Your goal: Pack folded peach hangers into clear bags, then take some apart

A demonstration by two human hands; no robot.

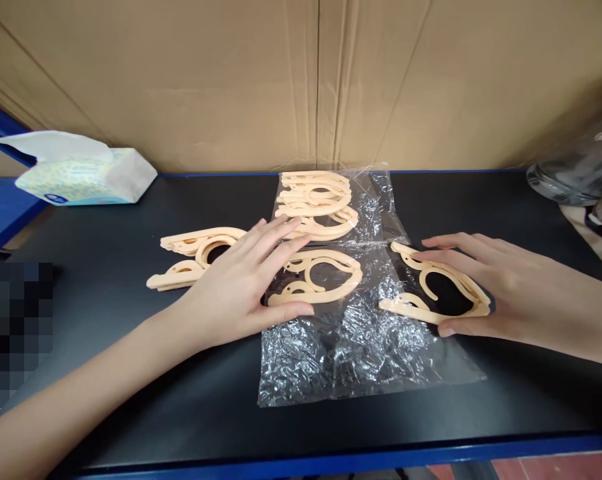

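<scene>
Beige folding hangers, folded up, lie about the middle of the black table. My left hand (251,283) rests with fingers spread at the left edge of a clear plastic bag (305,360). Under its fingertips is a folded hanger (348,293); whether that hanger is inside the bag or on it I cannot tell. Further back, several stacked hangers (338,233) show in the bag's far part. My right hand (491,280) has its thumb and fingers around another folded hanger (405,310) at the bag's right edge. Left of my left hand lie more hangers (178,277), partly covered by it.
A tissue pack (85,177) stands at the back left of the black table (205,407). Behind the table rises a cardboard wall (205,87). At the far right is a clear container (561,180). A blue edge (351,460) runs along the table's front.
</scene>
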